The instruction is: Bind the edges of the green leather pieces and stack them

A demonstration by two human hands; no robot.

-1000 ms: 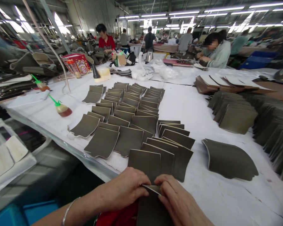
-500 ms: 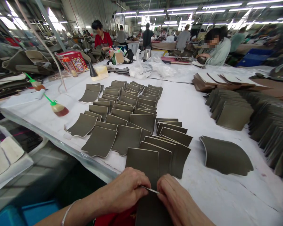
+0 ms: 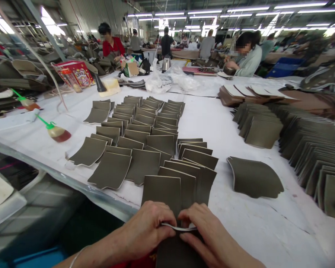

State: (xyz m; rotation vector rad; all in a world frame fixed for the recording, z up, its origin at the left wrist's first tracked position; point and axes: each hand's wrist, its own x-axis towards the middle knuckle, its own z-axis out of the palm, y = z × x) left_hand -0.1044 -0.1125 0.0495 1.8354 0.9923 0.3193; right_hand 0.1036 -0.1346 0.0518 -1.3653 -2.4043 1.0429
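Note:
Between my two hands, at the table's near edge, is a dark olive leather-like panel (image 3: 178, 250) with a pale cut edge facing up. My left hand (image 3: 153, 225) pinches that edge between thumb and fingers. On the other side, my right hand (image 3: 205, 232) has its thumb and fingertips closed about the same edge, the thumb on the near face. The panel's lower part runs down out of the picture. Just beyond my fingers stand the closest of the overlapping olive panels (image 3: 161, 190), spread in rows across the white table (image 3: 201, 123).
To the right lie a single curved panel (image 3: 255, 178) and long stacks of panels (image 3: 309, 149). A green-tipped squeeze bottle (image 3: 57, 132) rests on the left. Farther back are crumpled clear plastic (image 3: 170, 80), a red box (image 3: 75, 74) and a seated co-worker (image 3: 248, 56).
My right thumb has moved apart from the fingers onto the near face, and more of the panel's pale edge shows, now bowed. The whole view has shifted slightly to the right.

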